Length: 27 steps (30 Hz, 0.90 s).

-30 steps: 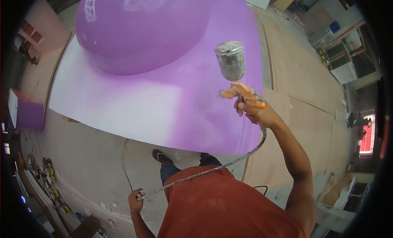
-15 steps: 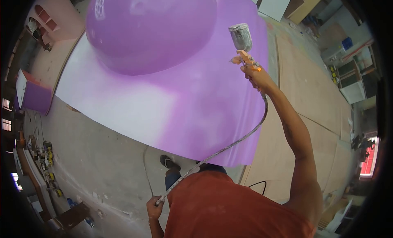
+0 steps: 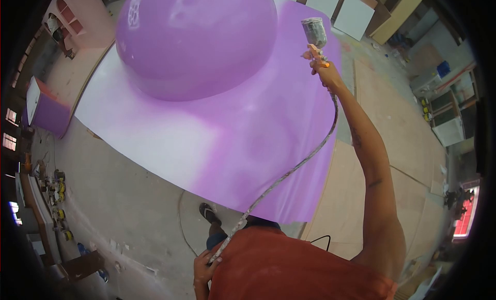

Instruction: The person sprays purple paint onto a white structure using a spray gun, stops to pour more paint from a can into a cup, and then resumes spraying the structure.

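My right hand [image 3: 326, 75] is wrapped round the handle of an orange spray gun [image 3: 316, 57], with a paint-stained metal cup [image 3: 314, 32] on top. The gun is held above the right part of a large panel [image 3: 258, 129], partly purple and partly white. A big glossy purple dome [image 3: 196, 47] rises from this panel. From the gun's handle a spattered hose [image 3: 289, 173] curves down across my body to my left hand [image 3: 205, 266], whose fingers are closed round it near my waist.
A purple and white box [image 3: 47, 108] stands at the left. Another person [image 3: 57, 30] is at the upper left near a pink piece. Brown boards [image 3: 392, 119] lie on the right floor. Tools [image 3: 59, 196] line the lower left, and white panels [image 3: 354, 16] stand at the top right.
My right hand and the spray gun have moved up and slightly right, farther over the panel. My left hand has shifted slightly right and down with the hose.
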Motion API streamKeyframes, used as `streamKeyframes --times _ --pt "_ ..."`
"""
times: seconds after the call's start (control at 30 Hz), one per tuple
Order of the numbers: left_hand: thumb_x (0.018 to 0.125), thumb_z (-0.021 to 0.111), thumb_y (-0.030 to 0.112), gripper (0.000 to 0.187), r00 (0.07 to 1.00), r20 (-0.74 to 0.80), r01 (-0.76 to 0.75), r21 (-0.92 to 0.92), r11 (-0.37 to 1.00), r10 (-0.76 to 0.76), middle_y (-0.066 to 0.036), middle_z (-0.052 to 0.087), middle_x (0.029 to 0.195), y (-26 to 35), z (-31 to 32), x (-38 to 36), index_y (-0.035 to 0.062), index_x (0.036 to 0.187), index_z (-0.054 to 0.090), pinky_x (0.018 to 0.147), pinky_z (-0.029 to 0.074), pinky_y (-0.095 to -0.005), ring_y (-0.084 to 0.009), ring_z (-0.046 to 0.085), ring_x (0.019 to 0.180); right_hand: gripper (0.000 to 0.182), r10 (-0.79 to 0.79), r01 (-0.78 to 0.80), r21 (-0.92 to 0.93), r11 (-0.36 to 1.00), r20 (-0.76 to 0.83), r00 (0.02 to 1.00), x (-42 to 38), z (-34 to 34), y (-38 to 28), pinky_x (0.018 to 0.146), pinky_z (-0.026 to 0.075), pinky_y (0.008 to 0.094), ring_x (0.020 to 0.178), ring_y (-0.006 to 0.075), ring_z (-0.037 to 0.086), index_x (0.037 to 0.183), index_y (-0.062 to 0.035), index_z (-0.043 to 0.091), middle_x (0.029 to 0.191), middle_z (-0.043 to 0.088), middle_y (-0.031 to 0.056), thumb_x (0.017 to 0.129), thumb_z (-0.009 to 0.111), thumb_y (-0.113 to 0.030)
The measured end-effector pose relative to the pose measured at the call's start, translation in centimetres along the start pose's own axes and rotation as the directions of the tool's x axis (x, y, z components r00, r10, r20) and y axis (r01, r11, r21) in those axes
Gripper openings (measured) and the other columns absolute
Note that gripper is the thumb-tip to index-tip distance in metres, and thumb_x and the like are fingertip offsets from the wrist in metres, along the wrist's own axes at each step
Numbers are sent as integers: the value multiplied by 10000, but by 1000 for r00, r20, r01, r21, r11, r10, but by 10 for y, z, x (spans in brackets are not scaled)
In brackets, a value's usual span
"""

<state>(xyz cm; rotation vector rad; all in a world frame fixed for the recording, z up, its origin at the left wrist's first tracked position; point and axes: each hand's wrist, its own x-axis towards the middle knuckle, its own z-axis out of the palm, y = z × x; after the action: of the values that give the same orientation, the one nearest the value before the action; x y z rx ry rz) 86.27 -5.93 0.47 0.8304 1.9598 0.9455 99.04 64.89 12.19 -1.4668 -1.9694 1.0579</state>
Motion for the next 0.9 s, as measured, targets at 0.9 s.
streamKeyframes --times 0.9 --pt "733 692 -31 88 879 -468 -113 -21 993 90 -114 599 789 -144 -133 -77 -26 769 612 657 443 -329 -235 582 722 269 111 -306 265 914 562 820 -262 51 -52 333 272 219 382 28 316 985 -85 558 763 571 1 946 643 -338"
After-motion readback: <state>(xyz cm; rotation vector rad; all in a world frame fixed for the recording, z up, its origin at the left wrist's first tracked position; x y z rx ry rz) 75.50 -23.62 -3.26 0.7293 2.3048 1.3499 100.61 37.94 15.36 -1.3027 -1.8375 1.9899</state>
